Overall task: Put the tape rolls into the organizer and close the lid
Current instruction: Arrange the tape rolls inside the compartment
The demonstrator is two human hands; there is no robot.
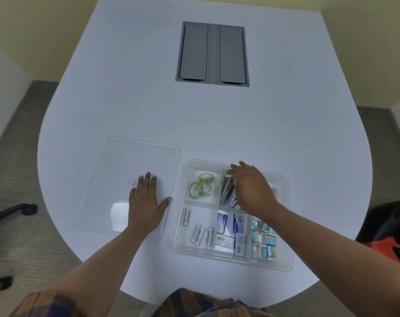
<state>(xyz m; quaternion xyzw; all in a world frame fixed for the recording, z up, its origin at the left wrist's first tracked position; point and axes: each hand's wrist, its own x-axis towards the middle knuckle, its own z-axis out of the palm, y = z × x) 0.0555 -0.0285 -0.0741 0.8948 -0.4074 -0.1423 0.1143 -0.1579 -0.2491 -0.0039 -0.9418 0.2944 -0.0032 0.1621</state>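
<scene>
White table point(217, 124) lies bare across its far half, apart from a grey hatch panel point(212, 53) set into it. Near the front edge, the clear lid point(116, 161) lies flat, just left of the open organizer point(283, 225). Left hand point(146, 207) rests palm-down on the lid, fingers spread. Right hand point(254, 188) hovers over the back compartments, fingers loosely extended, holding nothing. Tape rolls point(202, 186) sit in the back-left compartment (three, green-printed); staplers point(227, 191) beside them, batteries point(200, 233) and small boxes point(231, 232) in front.

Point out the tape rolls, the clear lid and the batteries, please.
tape rolls point(202, 187), head view, middle of the group.
clear lid point(125, 161), head view, bare far part.
batteries point(200, 234), head view, middle battery's label.
</scene>
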